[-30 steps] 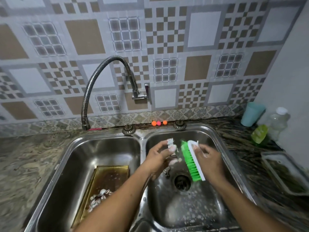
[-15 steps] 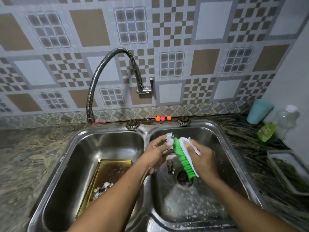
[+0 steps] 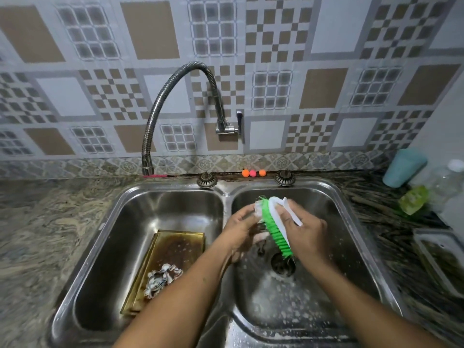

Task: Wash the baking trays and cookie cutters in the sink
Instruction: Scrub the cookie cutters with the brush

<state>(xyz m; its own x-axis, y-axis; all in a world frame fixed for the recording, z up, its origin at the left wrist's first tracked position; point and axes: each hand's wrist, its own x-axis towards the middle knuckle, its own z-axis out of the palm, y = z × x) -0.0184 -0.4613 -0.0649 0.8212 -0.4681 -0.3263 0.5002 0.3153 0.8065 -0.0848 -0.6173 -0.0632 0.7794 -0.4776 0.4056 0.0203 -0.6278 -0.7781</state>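
Over the right basin of the steel double sink (image 3: 226, 194), my left hand (image 3: 242, 227) pinches a small metal cookie cutter (image 3: 258, 209), mostly hidden by fingers and bristles. My right hand (image 3: 305, 233) grips a white scrub brush with green bristles (image 3: 275, 228), its bristles pressed against the cutter. In the left basin a golden baking tray (image 3: 173, 252) leans with several metal cookie cutters (image 3: 160, 278) piled on its lower end.
A flexible steel tap (image 3: 175, 101) arches from the tiled wall, its spout over the left basin's back edge. A teal cup (image 3: 403, 168), a clear bottle (image 3: 447, 182), a green sponge (image 3: 413, 199) and a plastic container (image 3: 442, 257) sit on the right counter. Foam speckles the right basin.
The brush has swung from apart and to the right of the cutter to lying against it, and both hands have shifted slightly up toward the basin's back.
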